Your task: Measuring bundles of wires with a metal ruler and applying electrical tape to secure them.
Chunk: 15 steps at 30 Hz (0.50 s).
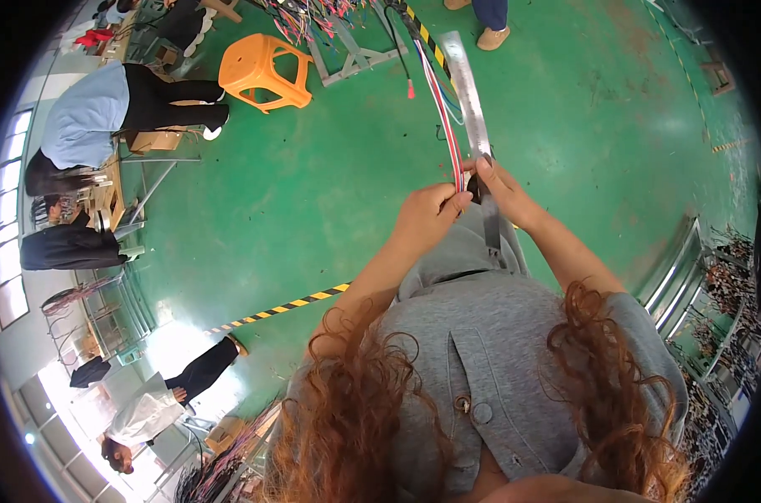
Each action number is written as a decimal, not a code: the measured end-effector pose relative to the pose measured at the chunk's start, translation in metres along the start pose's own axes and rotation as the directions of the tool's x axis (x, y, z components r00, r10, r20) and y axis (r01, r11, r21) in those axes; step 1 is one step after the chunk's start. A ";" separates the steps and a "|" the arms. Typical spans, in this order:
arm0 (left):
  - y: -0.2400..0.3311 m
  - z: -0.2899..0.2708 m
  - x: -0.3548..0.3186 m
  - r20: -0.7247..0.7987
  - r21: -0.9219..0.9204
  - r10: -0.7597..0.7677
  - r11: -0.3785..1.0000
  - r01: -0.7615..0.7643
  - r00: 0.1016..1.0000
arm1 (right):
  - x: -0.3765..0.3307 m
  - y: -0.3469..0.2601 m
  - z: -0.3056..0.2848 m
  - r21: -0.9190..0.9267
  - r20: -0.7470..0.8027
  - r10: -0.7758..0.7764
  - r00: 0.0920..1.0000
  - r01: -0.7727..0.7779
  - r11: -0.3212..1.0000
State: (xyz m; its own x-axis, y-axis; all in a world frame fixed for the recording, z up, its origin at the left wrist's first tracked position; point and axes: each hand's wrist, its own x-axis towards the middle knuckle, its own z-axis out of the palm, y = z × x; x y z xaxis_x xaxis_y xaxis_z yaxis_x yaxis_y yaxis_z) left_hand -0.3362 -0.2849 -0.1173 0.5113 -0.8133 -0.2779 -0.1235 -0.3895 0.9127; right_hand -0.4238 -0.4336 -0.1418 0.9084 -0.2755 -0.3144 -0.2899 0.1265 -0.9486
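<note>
In front of my waist, my left hand (pixel 431 216) is closed round a bundle of red, white and blue wires (pixel 444 117). The bundle runs away from me to the far end of the bar, where a black-covered part (pixel 404 18) shows. Beside it on the right, my right hand (pixel 504 194) has its fingers pinched together over a narrow metal bar (pixel 470 92). Something small and dark shows between the two hands, but what the right fingers grip is hidden. The bar stretches from my lap outward, past both hands.
An orange plastic stool (pixel 263 71) stands far left, near a metal stand (pixel 355 59) heaped with coloured wires. Another person's shoe (pixel 494 38) shows at the top. People work at benches on the left. A rack of dark cables (pixel 724 310) stands right. Striped tape (pixel 280 310) crosses the floor.
</note>
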 end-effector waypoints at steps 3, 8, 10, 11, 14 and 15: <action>-0.006 0.005 -0.002 -0.026 -0.044 0.040 0.998 -0.041 0.999 | -0.006 -0.021 0.000 -0.225 0.012 -0.093 0.996 0.093 0.970; -0.002 0.005 -0.004 0.073 -0.365 -0.030 0.929 0.054 0.997 | -0.011 -0.026 0.001 -0.469 -0.004 -0.303 0.953 0.266 0.842; 0.000 0.004 -0.005 0.089 -0.379 -0.031 0.923 0.062 0.996 | -0.011 -0.027 0.002 -0.526 0.025 -0.334 0.942 0.297 0.797; 0.000 0.003 -0.006 0.105 -0.391 -0.033 0.918 0.071 0.994 | -0.011 -0.025 0.002 -0.562 0.057 -0.358 0.932 0.326 0.760; -0.005 0.004 -0.005 0.119 -0.404 -0.037 0.911 0.082 0.992 | -0.009 -0.029 0.002 -0.604 0.100 -0.381 0.919 0.360 0.711; -0.005 0.003 -0.005 0.121 -0.405 -0.040 0.910 0.086 0.992 | -0.010 -0.032 0.003 -0.611 0.104 -0.380 0.919 0.361 0.704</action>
State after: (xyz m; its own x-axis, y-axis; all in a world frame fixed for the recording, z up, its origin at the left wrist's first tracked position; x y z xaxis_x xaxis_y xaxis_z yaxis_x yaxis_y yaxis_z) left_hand -0.3408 -0.2806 -0.1216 0.4089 -0.8436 -0.3481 0.2763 -0.2490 0.9282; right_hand -0.4229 -0.4322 -0.1087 0.9765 -0.2018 0.0757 -0.0602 -0.5929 -0.8030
